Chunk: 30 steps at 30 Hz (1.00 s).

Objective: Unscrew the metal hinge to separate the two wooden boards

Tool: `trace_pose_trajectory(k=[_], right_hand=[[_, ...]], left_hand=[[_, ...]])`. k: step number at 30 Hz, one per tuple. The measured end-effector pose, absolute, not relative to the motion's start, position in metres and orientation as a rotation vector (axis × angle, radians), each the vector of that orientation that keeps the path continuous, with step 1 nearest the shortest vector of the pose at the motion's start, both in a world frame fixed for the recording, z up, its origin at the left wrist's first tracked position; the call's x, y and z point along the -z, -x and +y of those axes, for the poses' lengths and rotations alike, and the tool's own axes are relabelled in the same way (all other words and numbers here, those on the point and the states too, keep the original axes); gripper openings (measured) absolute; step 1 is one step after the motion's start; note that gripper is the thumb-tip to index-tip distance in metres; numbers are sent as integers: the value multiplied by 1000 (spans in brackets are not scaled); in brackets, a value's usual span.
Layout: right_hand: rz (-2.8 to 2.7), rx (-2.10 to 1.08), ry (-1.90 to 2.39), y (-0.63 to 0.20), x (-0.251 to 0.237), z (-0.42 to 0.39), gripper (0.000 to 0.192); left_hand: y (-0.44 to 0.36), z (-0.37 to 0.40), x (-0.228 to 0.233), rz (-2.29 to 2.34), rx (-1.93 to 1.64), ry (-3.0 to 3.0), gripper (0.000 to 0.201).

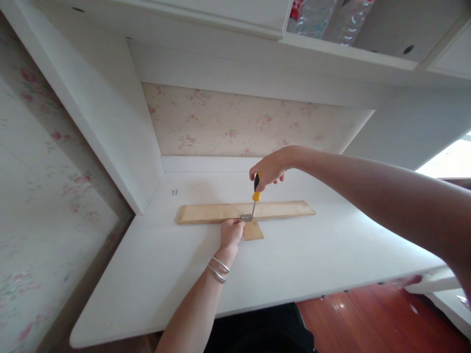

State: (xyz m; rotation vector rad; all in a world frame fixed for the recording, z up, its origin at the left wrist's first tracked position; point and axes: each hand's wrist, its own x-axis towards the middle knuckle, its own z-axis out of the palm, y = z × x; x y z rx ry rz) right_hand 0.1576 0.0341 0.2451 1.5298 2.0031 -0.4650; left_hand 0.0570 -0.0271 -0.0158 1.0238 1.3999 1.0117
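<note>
Right hand [268,170] is closed around the black-and-yellow handle of a screwdriver [255,195], which stands nearly upright with its tip down on a small metal bracket [246,217] at the near edge of a long wooden board [246,212]. Left hand [231,232], with two bangles on its wrist, is curled and presses down just beside the bracket, on the side away from the shaft, steadying the wood. A smaller wooden piece [253,230] juts toward the person from under the bracket, meeting the board at a right angle. Judging from this, the bracket is seated across the joint and one screw is being driven; whether the others are already in is too small to tell. Two loose screws [174,192] lie on the white table [294,260] beyond the board's left end, well apart from it. On the shelf [353,54] far above the board lie clear plastic bottles [331,19], seemingly empty.
</note>
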Motion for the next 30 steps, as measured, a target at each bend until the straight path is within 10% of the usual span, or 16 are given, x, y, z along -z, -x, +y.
trace_pose_trajectory(k=[30], right_hand=[[2151, 430, -1479, -167, -248, 37, 63]], left_hand=[[-57, -30, 9, 1426, -1009, -989, 13]])
